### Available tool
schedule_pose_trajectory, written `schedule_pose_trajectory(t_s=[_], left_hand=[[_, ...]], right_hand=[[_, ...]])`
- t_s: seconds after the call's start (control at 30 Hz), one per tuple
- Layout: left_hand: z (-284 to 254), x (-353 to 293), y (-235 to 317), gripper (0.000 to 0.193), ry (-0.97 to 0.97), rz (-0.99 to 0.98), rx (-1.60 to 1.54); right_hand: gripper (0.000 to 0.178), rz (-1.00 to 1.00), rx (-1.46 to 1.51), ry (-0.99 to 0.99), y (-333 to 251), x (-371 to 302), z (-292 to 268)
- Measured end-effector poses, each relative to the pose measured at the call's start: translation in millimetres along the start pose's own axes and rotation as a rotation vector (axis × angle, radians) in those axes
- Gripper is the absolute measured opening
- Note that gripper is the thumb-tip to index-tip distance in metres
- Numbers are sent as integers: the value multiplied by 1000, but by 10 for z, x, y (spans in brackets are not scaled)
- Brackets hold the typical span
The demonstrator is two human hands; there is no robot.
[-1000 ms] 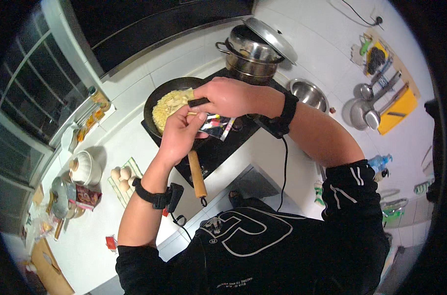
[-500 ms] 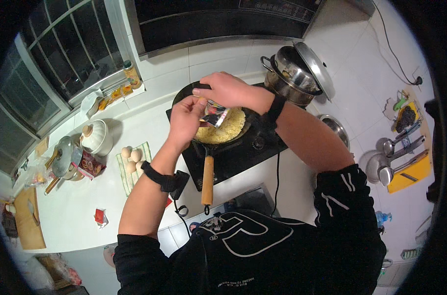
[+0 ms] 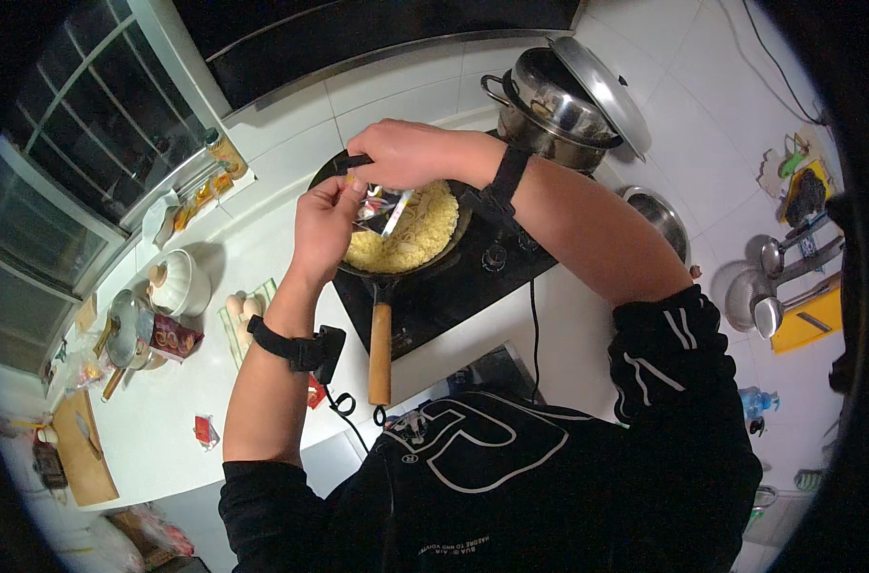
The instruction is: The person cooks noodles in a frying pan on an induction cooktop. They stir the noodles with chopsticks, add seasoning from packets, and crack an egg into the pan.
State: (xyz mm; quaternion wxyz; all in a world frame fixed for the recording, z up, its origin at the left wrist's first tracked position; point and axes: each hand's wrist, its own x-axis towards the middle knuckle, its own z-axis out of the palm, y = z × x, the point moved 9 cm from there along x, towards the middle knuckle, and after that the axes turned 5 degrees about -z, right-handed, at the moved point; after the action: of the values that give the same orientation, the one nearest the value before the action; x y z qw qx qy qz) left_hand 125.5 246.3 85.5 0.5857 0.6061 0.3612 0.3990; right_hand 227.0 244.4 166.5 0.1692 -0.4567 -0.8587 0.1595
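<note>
A small shiny packet (image 3: 389,212) with colourful and dark print hangs over the frying pan (image 3: 458,229), its lower edge tilted down. My left hand (image 3: 324,224) pinches the packet's left side between thumb and fingers. From above, my right hand (image 3: 406,153) is closed at the packet's upper part; its fingertips are partly hidden. Under the hands, a round yellow layer of noodle-like food (image 3: 406,244) covers the pan's bottom. The pan's wooden handle (image 3: 381,353) points toward me. Whether anything falls from the packet, I cannot tell.
The pan rests on a black cooktop (image 3: 434,310). A steel pot (image 3: 549,134) with a tilted lid (image 3: 602,91) stands behind right. Eggs (image 3: 248,310) lie on a striped cloth at left, near a white lidded pot (image 3: 181,282). Utensils (image 3: 769,277) hang on the right wall.
Both hands and the packet have shifted slightly to the left over the pan, while the view has also shifted. Both hands keep hold of the packet.
</note>
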Motion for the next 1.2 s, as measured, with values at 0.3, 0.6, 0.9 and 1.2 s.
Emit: schedule_pose_trajectory(t_s=[0.3, 0.6, 0.9, 1.2], left_hand=[[-111, -25, 90, 21, 372, 304, 436], [-314, -39, -29, 28, 396, 108, 14], [-336, 272, -579, 22, 241, -340, -283], [-35, 487, -722, 29, 62, -564, -396]], right_hand=[[30, 216, 129, 133, 429, 177, 209], [33, 432, 38, 349, 982, -84, 38], [39, -108, -255, 265, 293, -313, 138], [34, -173, -407, 234, 542, -292, 346]])
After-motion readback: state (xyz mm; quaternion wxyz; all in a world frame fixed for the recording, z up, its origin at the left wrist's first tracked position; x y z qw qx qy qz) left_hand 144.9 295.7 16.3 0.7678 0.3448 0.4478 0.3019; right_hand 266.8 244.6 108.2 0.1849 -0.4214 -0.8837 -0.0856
